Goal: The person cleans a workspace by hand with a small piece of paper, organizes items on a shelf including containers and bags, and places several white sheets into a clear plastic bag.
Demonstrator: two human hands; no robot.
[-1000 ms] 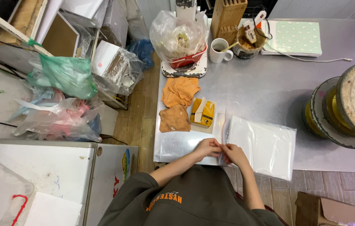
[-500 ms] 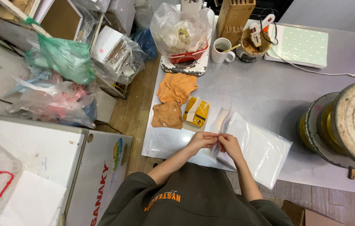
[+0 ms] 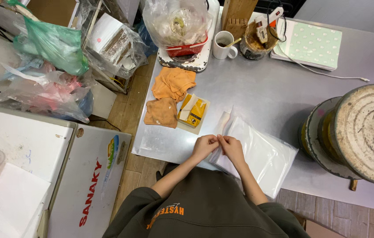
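Note:
My left hand (image 3: 203,146) and my right hand (image 3: 231,148) meet at the near edge of a steel table (image 3: 262,83), fingertips pinched together on the corner of a stack of clear plastic bags (image 3: 257,154). The stack lies flat and slanted to the right of my hands. A thin white strip (image 3: 222,122) sticks up from the stack just beyond my fingers. A yellow packet (image 3: 192,110) on a beige card sits a little further off, left of the strip.
Two orange cloths (image 3: 172,83) lie beside the packet. At the back stand a white mug (image 3: 223,44), a bagged scale (image 3: 182,33) and a pale green notebook (image 3: 310,44). Large round metal tins (image 3: 363,132) stand at the right. A white chest freezer (image 3: 54,176) and bagged clutter fill the left.
My view has shifted, so the table sits more to the right. Both hands stay pinched together at the corner of the bag stack, with hardly any movement.

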